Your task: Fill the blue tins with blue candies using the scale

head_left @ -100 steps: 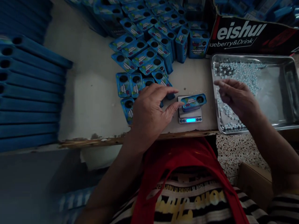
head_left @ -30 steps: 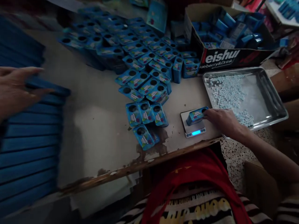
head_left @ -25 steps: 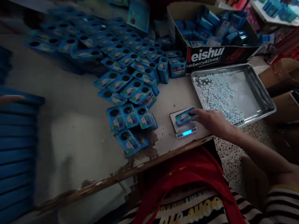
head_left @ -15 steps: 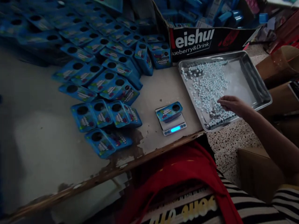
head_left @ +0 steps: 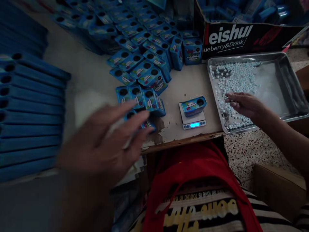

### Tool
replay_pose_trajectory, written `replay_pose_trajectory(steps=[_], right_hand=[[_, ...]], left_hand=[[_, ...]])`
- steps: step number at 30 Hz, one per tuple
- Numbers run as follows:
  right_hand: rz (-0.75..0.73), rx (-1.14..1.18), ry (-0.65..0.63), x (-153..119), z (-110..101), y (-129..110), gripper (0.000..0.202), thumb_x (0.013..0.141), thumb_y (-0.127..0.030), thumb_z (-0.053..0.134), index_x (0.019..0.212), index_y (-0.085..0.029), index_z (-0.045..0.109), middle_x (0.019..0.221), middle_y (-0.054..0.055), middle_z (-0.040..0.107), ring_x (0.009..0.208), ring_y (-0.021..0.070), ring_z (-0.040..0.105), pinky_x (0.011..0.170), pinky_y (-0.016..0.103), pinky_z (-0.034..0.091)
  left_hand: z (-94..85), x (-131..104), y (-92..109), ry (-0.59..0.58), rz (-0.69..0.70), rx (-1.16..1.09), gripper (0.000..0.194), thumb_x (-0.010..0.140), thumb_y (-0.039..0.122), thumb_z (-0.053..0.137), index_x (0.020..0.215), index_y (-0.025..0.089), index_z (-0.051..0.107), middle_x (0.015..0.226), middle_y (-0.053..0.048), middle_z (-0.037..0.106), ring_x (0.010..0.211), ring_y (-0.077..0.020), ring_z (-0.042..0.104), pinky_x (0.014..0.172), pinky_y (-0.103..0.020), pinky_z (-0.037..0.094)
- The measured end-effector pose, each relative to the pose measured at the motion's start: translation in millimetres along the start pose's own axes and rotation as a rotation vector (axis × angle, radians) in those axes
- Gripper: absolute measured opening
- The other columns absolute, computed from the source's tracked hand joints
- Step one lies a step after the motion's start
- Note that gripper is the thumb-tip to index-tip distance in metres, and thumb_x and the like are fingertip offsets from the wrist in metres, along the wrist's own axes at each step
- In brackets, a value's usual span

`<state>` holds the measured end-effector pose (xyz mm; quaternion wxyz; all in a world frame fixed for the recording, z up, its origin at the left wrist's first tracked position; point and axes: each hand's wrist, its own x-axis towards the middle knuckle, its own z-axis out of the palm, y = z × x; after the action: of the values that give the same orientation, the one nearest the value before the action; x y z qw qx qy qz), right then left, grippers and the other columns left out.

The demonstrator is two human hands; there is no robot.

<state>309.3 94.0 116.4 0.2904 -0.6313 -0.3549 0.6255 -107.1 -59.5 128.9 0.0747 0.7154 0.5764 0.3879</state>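
Note:
My left hand (head_left: 103,141) is raised over the left part of the table, blurred, its fingers apart and nothing visible in them. Behind its fingertips stand several blue candy boxes (head_left: 151,103) with dark round holes in their tops. My right hand (head_left: 245,103) is over the metal tray (head_left: 270,87), fingers curled together; whether anything is in them is hidden. Small pale-blue candies (head_left: 236,79) lie spread under and around it. Between the hands, one blue candy box (head_left: 193,106) rests on a small digital scale (head_left: 185,120) with a lit display.
A row of blue boxes (head_left: 31,112) is packed at the left edge. More boxes (head_left: 137,29) crowd the back of the table. Behind the tray stands a black carton (head_left: 229,38) of blue containers. A brown cardboard box (head_left: 277,183) sits low at the right.
My left hand has come into view at the left. The view has swung left, showing the packed row of boxes. My right hand stays over the candies.

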Motion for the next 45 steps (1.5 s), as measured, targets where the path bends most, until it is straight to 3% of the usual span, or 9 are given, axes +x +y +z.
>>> replay_pose_trajectory(steps=[4,8,11,18,24,30,34,38,45], right_hand=[[0.014,0.035,-0.053,-14.4,19.6,-7.8,0.018,0.1,-0.014,0.083,0.088,-0.018,0.071,0.082,0.001,0.07,0.054,0.0042,0.05,0.043,0.01,0.043],[0.014,0.042,-0.085,-35.2,32.5,-23.1,0.022,0.088,0.001,0.08,0.1,-0.017,0.078,0.097,0.005,0.08,0.086,0.0116,0.078,0.082,0.019,0.067],[-0.032,-0.118,-0.194,-41.6,38.7,-34.9,0.02,0.087,-0.008,0.084,0.105,-0.017,0.081,0.099,0.008,0.082,0.09,0.0179,0.081,0.084,0.03,0.069],[-0.425,-0.694,-0.23,-35.9,70.1,-56.2,0.01,0.088,-0.025,0.09,0.093,-0.019,0.083,0.07,-0.001,0.069,0.064,0.0132,0.06,0.062,0.029,0.048],[-0.751,-1.123,-0.232,-42.3,92.6,-65.3,0.012,0.094,-0.018,0.076,0.095,-0.02,0.087,0.087,0.003,0.076,0.081,0.0169,0.066,0.077,0.031,0.048],[-0.821,-1.235,-0.228,-41.9,94.0,-56.1,0.022,0.096,-0.015,0.074,0.108,-0.023,0.09,0.102,0.006,0.079,0.09,0.0195,0.069,0.082,0.032,0.05],[-0.786,-1.153,-0.206,-41.4,97.6,-57.2,0.013,0.096,-0.022,0.08,0.105,-0.022,0.09,0.098,0.005,0.079,0.088,0.0197,0.07,0.082,0.033,0.054],[-0.634,-0.788,-0.131,-34.7,83.1,-62.5,0.011,0.088,-0.028,0.091,0.094,-0.022,0.085,0.088,0.003,0.077,0.085,0.0201,0.071,0.081,0.034,0.06],[-0.168,0.033,0.2,1.6,-19.1,-15.2,0.017,0.093,-0.014,0.08,0.089,-0.025,0.067,0.091,0.002,0.067,0.087,0.0154,0.069,0.081,0.026,0.065]], left_hand=[[57.0,-4.4,16.3,-0.091,0.225,0.097,0.046,0.107,0.023,0.08,0.149,0.037,0.072,0.144,-0.003,0.081,0.124,-0.025,0.084,0.108,-0.039,0.073],[92.2,-12.3,9.0,-0.136,0.1,-0.107,0.04,0.109,0.027,0.077,0.148,0.029,0.071,0.139,-0.006,0.082,0.126,-0.0255,0.082,0.113,-0.038,0.069],[106.0,-21.2,0.7,-0.177,-0.026,-0.174,0.042,0.109,0.032,0.076,0.15,0.028,0.071,0.142,-0.008,0.08,0.13,-0.0282,0.08,0.116,-0.043,0.067],[119.7,-23.8,-8.7,-0.184,-0.026,-0.224,0.038,0.11,0.03,0.072,0.148,0.025,0.071,0.144,-0.011,0.079,0.134,-0.0292,0.077,0.119,-0.045,0.066],[116.3,-25.2,-14.2,-0.176,-0.004,-0.235,0.039,0.11,0.028,0.073,0.149,0.027,0.07,0.149,-0.011,0.075,0.137,-0.0294,0.076,0.12,-0.046,0.067],[116.2,-25.7,-21.2,-0.194,-0.012,-0.24,0.042,0.109,0.03,0.075,0.15,0.027,0.069,0.156,-0.013,0.069,0.14,-0.0315,0.075,0.122,-0.051,0.066],[114.2,-23.2,-22.1,-0.218,-0.015,-0.217,0.043,0.109,0.029,0.075,0.152,0.027,0.069,0.159,-0.013,0.068,0.142,-0.0318,0.073,0.123,-0.049,0.065],[108.5,-21.3,-15.9,-0.205,-0.032,-0.212,0.039,0.11,0.027,0.073,0.149,0.027,0.071,0.154,-0.011,0.071,0.138,-0.0299,0.076,0.118,-0.045,0.067],[91.7,2.5,9.2,-0.084,-0.052,-0.125,0.018,0.112,0.034,0.073,0.128,0.029,0.079,0.123,-0.005,0.082,0.116,-0.0255,0.081,0.108,-0.04,0.069]])
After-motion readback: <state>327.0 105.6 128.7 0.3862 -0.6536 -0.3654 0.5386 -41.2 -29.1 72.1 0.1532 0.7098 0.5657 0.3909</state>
